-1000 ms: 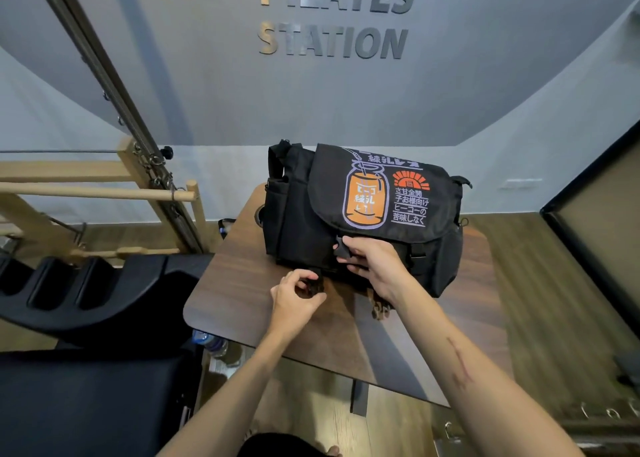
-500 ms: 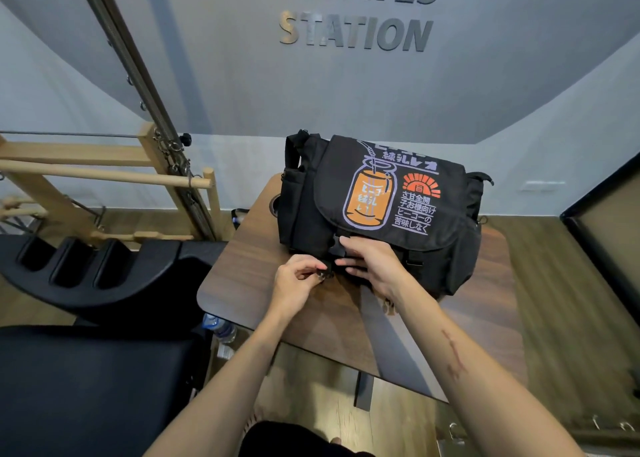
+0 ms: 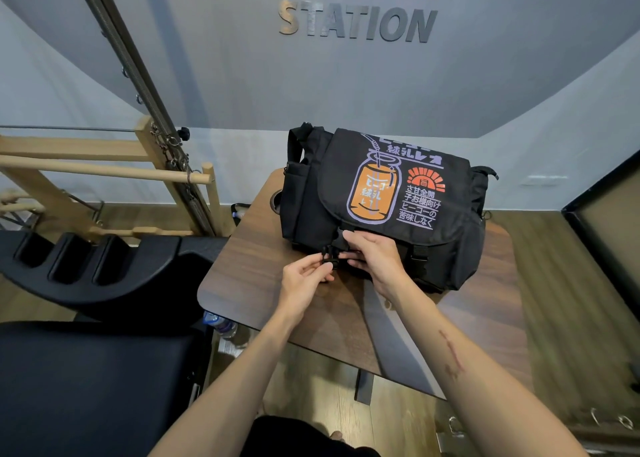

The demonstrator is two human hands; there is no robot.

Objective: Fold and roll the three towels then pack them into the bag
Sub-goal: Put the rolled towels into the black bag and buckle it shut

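Black plastic buckle point(image 3: 327, 251), front lower left of the bag: pinched between thumb and forefinger of the left hand point(image 3: 304, 278), the other fingers curled loosely beneath. Right hand point(image 3: 372, 256): fingers curled over the buckle strap at the flap's lower edge, fingertips meeting the left hand's at the clasp; thumb hidden, so the exact grip is not legible. Whether the two buckle halves are joined cannot be told.

Bag point(image 3: 450, 249): black fabric messenger type, flap down over the front, printed with an orange jar outlined in purple, a red-orange sun emblem and lines of pale script. Second buckle strap point(image 3: 419, 254) on the right of the front, just beside the right wrist. Shoulder strap rises at the left rear corner. No towel visible; flap covers the interior.

Table point(image 3: 249, 283): dark wood-grain top with rounded corners; bag rests on its far half, near a round cut-out at the far left edge.

Surroundings: black padded equipment to the left, wooden frame with dowels behind it, plastic bottle point(image 3: 221, 325) on the floor under the table's left edge, grey wall with raised lettering "STATION" point(image 3: 356, 24).
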